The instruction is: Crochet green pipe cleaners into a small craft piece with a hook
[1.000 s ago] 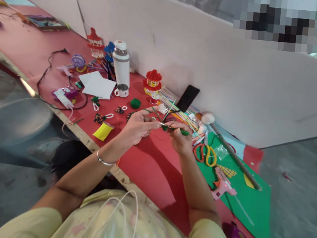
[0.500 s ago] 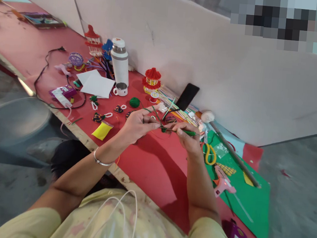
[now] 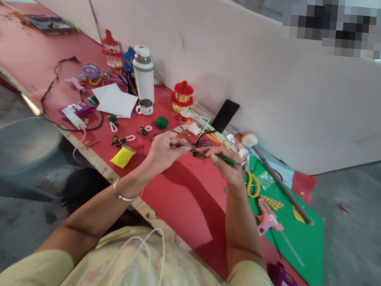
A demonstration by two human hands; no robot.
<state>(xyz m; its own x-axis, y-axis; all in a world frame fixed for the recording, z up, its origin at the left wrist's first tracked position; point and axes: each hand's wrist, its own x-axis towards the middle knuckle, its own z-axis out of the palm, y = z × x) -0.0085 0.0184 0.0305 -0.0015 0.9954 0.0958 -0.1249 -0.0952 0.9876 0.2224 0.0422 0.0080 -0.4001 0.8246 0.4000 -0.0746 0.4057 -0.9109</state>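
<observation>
Over the red table, my left hand pinches a small piece of dark green yarn work, with a green strand running over its fingers. My right hand grips a thin hook with a green handle, whose metal shaft reaches to the yarn beside my left fingertips. Behind my left hand lies a green yarn ball. The loops at the hook's tip are too small to make out.
A white flask and steel cup stand at the back left. A phone leans on the white partition. Yellow scissors and a pink glue gun lie on green sheet at right.
Both hands stay almost in place. The hook and my right hand have shifted very slightly to the right.
</observation>
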